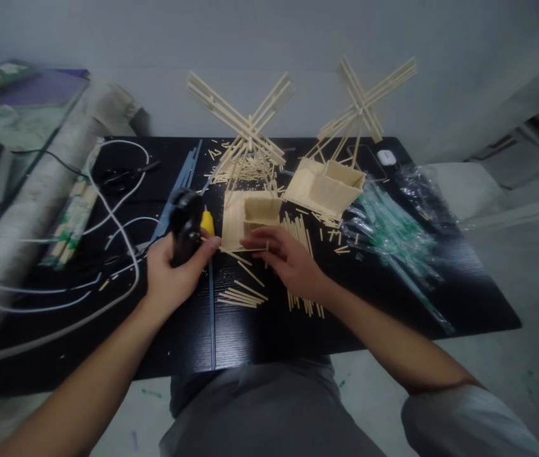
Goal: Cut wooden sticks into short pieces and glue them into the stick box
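Black, faintly grained and glossy, the table (259, 336) spreads below me against a grey wall (155, 38), with a pale floor (369, 393) showing at six o'clock. Two stick-built windmill models dominate my view: the nearer model (232, 222) stands at twelve, the other model (300, 184) at one, both with crossed, ladder-like blades over splayed legs. Crinkled clear plastic (393, 222) with green streaks lies at three; smooth white cable (124, 238) loops at nine. My left hand (169, 273), at eight, has its fingers wrapped around a blurred black tool (186, 222), with a tapered yellow piece (207, 223) just beside it. My right hand (292, 260), at four, pinches a short stick (266, 255) upright between thumb and finger, right in front of the nearer model. Each base carries an open-topped box, the nearer box (262, 211) squarish, the other box (338, 184) flared, their ribbed inner walls visible. Thin loose sticks (240, 297) fan out at six, and a small rounded white case (386, 157) sits at one, past the other model.
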The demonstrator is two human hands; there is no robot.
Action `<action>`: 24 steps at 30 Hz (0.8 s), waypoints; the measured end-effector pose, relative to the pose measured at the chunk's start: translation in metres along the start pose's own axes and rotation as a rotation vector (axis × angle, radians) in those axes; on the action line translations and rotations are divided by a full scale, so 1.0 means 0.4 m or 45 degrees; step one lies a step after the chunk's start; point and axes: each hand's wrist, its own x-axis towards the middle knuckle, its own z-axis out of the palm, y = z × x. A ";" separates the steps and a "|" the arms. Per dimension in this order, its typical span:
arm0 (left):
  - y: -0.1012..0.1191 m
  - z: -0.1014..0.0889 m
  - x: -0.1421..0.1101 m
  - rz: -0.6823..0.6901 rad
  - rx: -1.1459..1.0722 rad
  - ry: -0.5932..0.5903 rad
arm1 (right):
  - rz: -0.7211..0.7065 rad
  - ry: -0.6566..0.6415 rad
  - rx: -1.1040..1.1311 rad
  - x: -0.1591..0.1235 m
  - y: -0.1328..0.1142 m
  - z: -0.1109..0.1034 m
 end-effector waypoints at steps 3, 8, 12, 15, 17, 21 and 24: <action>-0.003 0.002 -0.003 0.186 0.176 -0.150 | 0.000 0.054 0.071 0.002 0.017 0.003; 0.031 0.011 0.010 0.381 0.333 -0.415 | -0.037 0.142 -0.059 0.009 0.044 -0.004; 0.070 0.023 0.028 0.403 0.385 -0.527 | -0.128 0.229 -0.427 0.010 0.050 -0.012; 0.084 0.033 0.036 0.408 0.416 -0.580 | -0.095 0.213 -0.650 0.008 0.046 -0.015; 0.085 0.037 0.037 0.410 0.430 -0.593 | -0.092 0.177 -0.694 0.008 0.045 -0.015; 0.081 0.045 0.032 0.391 0.437 -0.594 | -0.114 0.131 -0.714 0.015 0.053 -0.019; 0.080 0.050 0.028 0.356 0.412 -0.576 | -0.101 0.111 -0.733 0.020 0.056 -0.023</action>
